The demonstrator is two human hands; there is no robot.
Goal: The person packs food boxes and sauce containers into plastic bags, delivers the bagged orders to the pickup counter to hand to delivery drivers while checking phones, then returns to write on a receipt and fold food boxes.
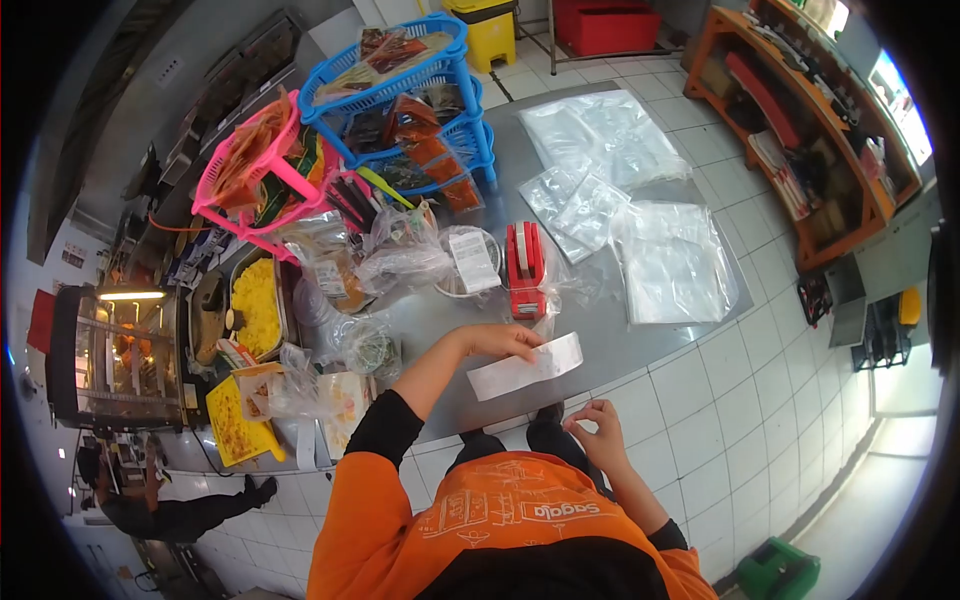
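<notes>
"White paper slip (490, 382) is catching the eye first. Where is it sitting?"

"It's showing over the bench (604, 335), close to the near edge. The left hand (505, 342) is gripping it, the fingers covering part of its upper side. Whether it's touching the metal, I can't tell."

"And what is the right hand (600, 434) doing?"

"It's hovering just off the near edge, above the tiled floor (690, 400), thumb and fingertips curling towards each other. Whether it's pinching anything, I can't tell."

"What is standing closest to the slip?"

"A red tape dispenser (525, 270) is standing just beyond the left hand, further in from the near edge. To its left, a printed paper (474, 262) is lying across a round container."

"And towards the corners?"

"Clear plastic bags (672, 262) are lying in a stack by the near right corner, and more are spreading towards the far right corner. Blue baskets (335, 92) are standing by the far edge, crammed with packets, with a pink basket (285, 165) sitting to their left."

"What about the left end?"

"A yellow board (236, 418) is resting by the near edge there, with a metal tray of yellow food (257, 305) sitting further in."
</notes>
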